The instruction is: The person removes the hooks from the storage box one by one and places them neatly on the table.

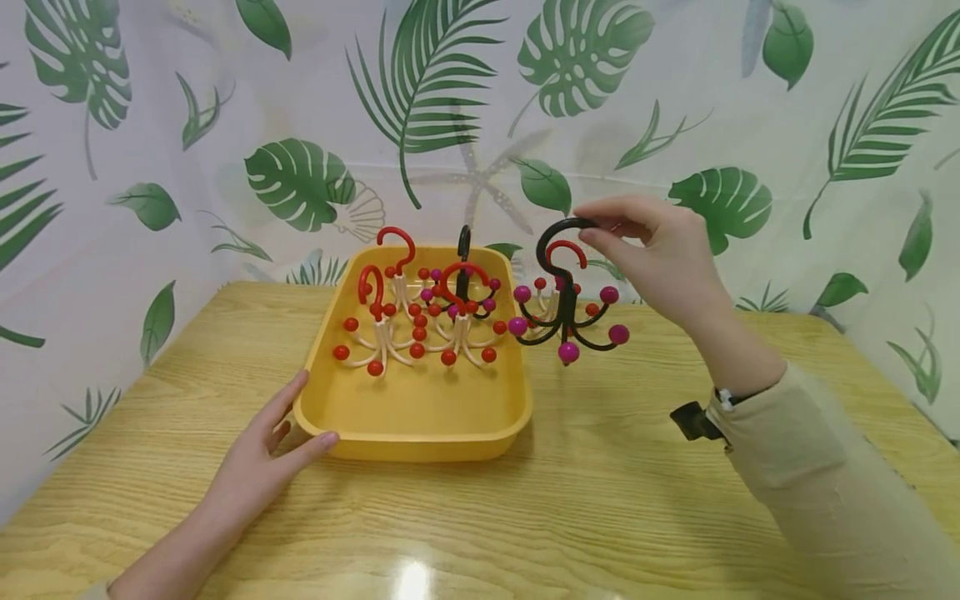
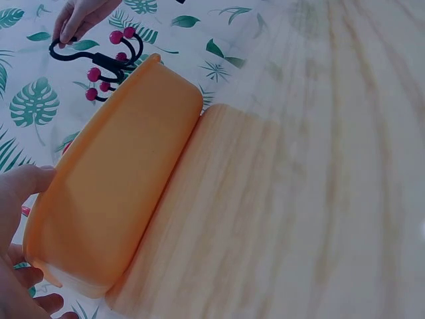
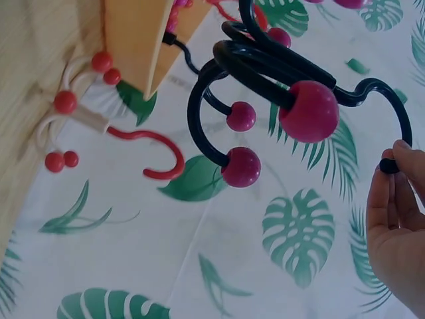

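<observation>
My right hand (image 1: 660,250) pinches the hook end of a black multi-arm hanger (image 1: 566,308) with magenta balls, holding it upright above the table just right of the yellow tray (image 1: 420,448). In the right wrist view, thumb and fingertips grip that hook's tip. My left hand (image 1: 258,458) touches the tray's near left corner, thumb at the front rim and fingers along the left side. Inside the tray stand three white hangers with red hooks and red balls, one being the front left hanger (image 1: 381,333), plus a black hanger (image 1: 463,279) at the back, partly hidden.
Behind the held hanger, another white hanger (image 3: 89,118) with a red hook stands on the table outside the tray. The wooden table (image 1: 600,500) reaches back to a leaf-patterned cloth (image 1: 480,100).
</observation>
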`<state>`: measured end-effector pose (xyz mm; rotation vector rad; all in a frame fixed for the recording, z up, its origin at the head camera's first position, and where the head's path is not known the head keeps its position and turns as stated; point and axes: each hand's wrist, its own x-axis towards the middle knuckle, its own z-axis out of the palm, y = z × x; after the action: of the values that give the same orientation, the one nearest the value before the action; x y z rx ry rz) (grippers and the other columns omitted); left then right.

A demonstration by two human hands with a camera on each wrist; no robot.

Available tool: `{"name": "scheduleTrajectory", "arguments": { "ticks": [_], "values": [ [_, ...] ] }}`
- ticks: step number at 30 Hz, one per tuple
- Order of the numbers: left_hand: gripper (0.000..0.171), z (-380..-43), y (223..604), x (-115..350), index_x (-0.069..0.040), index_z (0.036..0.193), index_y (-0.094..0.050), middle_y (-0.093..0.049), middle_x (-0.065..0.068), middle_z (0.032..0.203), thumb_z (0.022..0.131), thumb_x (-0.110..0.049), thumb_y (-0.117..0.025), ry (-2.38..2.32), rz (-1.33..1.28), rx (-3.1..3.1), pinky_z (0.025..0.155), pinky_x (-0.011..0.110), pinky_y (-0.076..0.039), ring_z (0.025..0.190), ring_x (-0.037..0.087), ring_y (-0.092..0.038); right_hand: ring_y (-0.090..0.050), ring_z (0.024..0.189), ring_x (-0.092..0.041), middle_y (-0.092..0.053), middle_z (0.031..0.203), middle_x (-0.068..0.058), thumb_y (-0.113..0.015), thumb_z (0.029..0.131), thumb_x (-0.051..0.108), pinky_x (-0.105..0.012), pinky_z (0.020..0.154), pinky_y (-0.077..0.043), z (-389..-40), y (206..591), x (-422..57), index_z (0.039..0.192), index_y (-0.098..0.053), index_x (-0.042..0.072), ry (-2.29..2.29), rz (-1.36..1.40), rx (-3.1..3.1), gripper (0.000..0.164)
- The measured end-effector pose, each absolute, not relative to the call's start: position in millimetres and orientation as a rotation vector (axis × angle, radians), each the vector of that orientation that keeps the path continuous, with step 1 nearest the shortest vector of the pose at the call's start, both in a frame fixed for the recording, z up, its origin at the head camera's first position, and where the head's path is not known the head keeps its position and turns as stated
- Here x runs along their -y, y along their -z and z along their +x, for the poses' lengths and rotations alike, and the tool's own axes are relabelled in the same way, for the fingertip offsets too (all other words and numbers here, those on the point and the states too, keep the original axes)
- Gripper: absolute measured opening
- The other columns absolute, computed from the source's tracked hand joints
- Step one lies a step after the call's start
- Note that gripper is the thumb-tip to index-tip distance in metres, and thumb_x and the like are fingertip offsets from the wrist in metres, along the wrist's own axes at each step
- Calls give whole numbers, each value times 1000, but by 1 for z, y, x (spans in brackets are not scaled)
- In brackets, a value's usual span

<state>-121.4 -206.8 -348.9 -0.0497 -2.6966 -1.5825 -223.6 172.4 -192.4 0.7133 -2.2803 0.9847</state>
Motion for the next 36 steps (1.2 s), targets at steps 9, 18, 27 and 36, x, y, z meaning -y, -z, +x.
{"name": "scheduleTrajectory", "arguments": {
  "ticks": [9, 18, 27, 36],
  "values": [
    [88, -122, 350, 207, -20, 155, -17, -14, 11, 158, 87, -38, -70, 1592, -39, 2697, 113, 53, -24, 142, 35, -16, -59, 80, 4, -70, 97, -6, -70, 88, 12, -9, 73, -47, -237, 195, -210, 112, -72, 8, -964, 553, 2323, 24],
    [88, -122, 350, 206, -20, 155, -17, -15, 12, 158, 87, -38, -70, 1592, -40, 2697, 113, 53, -24, 142, 35, -16, -55, 78, 9, -68, 102, -11, -66, 91, 17, -7, 69, -44, -253, 203, -238, 115, -69, 7, -884, 390, 2398, 26],
    [89, -122, 349, 206, -21, 155, -17, -15, 11, 158, 86, -39, -70, 1590, -19, 2709, 113, 52, -24, 142, 35, -16, -49, 75, 13, -67, 103, -17, -64, 93, 18, -11, 62, -41, -269, 215, -252, 116, -68, 4, -850, 295, 2420, 27],
    [89, -121, 349, 207, -22, 154, -17, -15, 12, 158, 86, -39, -71, 1582, -32, 2695, 113, 52, -25, 142, 36, -17, -56, 78, -1, -67, 104, -19, -62, 94, 22, -15, 59, -41, -283, 225, -264, 116, -68, 4, -810, 234, 2454, 29]
  ]
}}
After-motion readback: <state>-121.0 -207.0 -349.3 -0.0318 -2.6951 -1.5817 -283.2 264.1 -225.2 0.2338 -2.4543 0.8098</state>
